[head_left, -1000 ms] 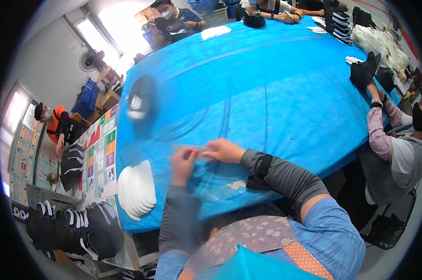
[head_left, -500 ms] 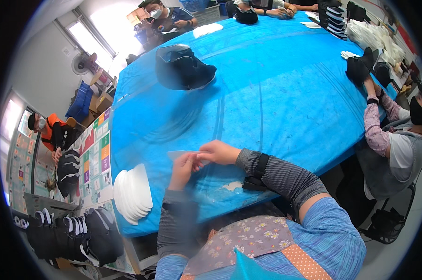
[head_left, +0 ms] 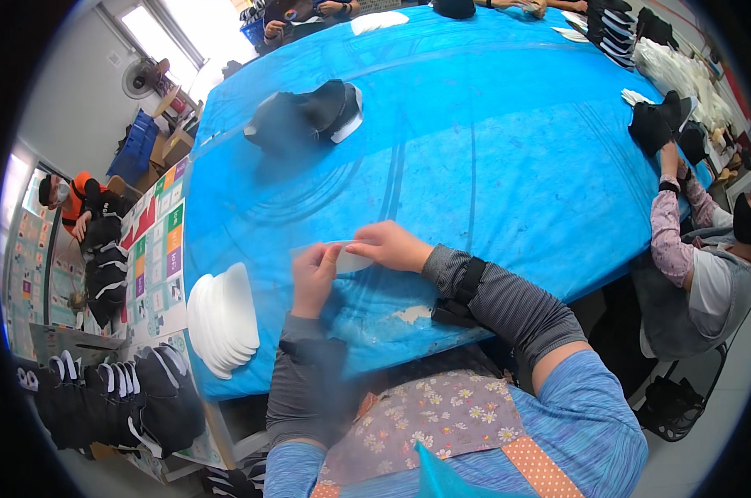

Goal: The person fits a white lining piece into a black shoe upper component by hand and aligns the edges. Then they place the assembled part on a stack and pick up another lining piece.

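Over the near side of the table, a thin white insole-shaped sheet (head_left: 354,259) is pinched between my two hands. My left hand (head_left: 314,280) grips its left part, thumb and fingers closed. From the right, my right hand (head_left: 394,247) pinches its upper edge with thumb and fingertips. The sheet's outline is partly hidden by my fingers. To the left of my left hand lies a fanned stack of white insole-shaped pieces (head_left: 226,319). Farther out is a black shoe upper (head_left: 309,116) with white edging, partly blurred; I cannot tell whether it rests on the table.
A blue sheet (head_left: 442,183) covers the large table. Black shoes (head_left: 134,398) with white edging stand in a row at the lower left. At right a co-worker's hand (head_left: 668,158) is at a black shoe (head_left: 653,124). White pieces (head_left: 379,22) lie at the far edge.
The black upper, earlier above the table with a shadow beneath, has turned and come lower. My hands still hold the white sheet, now more tilted. The whole view has shifted slightly.
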The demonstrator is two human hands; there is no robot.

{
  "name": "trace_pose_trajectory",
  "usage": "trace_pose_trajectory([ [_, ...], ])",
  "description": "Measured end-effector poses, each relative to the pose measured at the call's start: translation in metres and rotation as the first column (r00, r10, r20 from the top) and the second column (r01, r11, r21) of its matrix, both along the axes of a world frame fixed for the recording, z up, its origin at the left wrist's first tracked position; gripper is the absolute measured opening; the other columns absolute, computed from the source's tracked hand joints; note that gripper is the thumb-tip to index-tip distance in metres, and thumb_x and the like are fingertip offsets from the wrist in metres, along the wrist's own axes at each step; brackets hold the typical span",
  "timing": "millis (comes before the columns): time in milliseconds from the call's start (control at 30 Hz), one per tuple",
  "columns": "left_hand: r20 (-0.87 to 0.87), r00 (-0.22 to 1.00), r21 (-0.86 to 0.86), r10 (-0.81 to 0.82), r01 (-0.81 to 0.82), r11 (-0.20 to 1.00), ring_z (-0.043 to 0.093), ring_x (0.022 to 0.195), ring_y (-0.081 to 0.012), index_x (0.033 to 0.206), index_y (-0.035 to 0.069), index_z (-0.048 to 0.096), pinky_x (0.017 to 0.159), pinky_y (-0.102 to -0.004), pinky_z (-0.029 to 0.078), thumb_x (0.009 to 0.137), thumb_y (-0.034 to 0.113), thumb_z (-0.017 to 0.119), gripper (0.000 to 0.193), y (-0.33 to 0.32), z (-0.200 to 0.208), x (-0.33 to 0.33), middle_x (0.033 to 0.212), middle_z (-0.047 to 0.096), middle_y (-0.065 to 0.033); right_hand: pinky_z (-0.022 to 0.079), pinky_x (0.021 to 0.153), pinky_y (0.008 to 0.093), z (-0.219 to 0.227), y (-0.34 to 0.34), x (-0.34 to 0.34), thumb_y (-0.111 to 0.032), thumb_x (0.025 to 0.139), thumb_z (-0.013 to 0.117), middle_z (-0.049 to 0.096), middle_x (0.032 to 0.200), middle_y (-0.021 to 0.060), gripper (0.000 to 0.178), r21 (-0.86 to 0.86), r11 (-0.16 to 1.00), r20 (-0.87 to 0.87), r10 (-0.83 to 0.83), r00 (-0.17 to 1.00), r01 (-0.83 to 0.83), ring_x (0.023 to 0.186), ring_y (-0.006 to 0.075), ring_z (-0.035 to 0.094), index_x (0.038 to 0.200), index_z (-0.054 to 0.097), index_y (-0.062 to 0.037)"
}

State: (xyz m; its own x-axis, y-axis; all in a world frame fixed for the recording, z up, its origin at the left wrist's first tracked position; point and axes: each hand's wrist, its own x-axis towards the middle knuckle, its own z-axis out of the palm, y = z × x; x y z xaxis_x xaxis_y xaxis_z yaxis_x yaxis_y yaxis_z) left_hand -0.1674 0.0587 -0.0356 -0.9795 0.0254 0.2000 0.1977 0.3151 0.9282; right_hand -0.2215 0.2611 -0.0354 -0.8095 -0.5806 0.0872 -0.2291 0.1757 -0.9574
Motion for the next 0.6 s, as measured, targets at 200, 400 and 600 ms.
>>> trace_pose_trajectory([
  [200,-0.058,0.959,0.119,0.276,-0.268,0.956,0.056,0.075,-0.0086,0.104,0.005,0.061,0.063,-0.0239,0.041,0.098,0.018,0.063,0.015,-0.033,-0.002,-0.004,0.087,0.063,-0.0046,0.051,0.064,0.0384,-0.004,-0.002,-0.002,-0.037,0.094,0.066,0.069,0.08,0.0197,0.038,0.047,0.998,-0.171,-0.032,0.985,0.041,0.07,0.0313,0.067,0.091,0.07,0.0012],
  [400,-0.469,0.777,0.042,0.42,-0.456,0.889,0.044,0.129,-0.0287,0.153,0.011,0.023,0.102,-0.045,0.04,0.085,0.011,0.075,0.085,-0.046,0.016,-0.025,0.15,0.032,-0.0129,0.052,0.066,0.04,-0.009,-0.001,-0.004,-0.037,0.093,0.065,0.07,0.082,0.0201,0.038,0.008,0.997,-0.183,-0.071,0.98,0.074,0.073,0.0331,0.068,0.093,0.071,0.0006],
  [600,-0.471,0.867,-0.532,0.162,-0.426,0.732,0.055,0.12,-0.0324,0.133,0.005,0.053,0.102,-0.0411,0.043,0.086,0.017,0.071,0.051,-0.077,0.04,-0.112,0.13,0.057,-0.0164,0.052,0.069,0.0427,-0.014,-0.004,-0.005,-0.037,0.093,0.065,0.07,0.086,0.0196,0.035,0.012,1.0,-0.224,-0.024,0.974,0.028,0.078,0.0368,0.067,0.094,0.072,-0.0027],
])
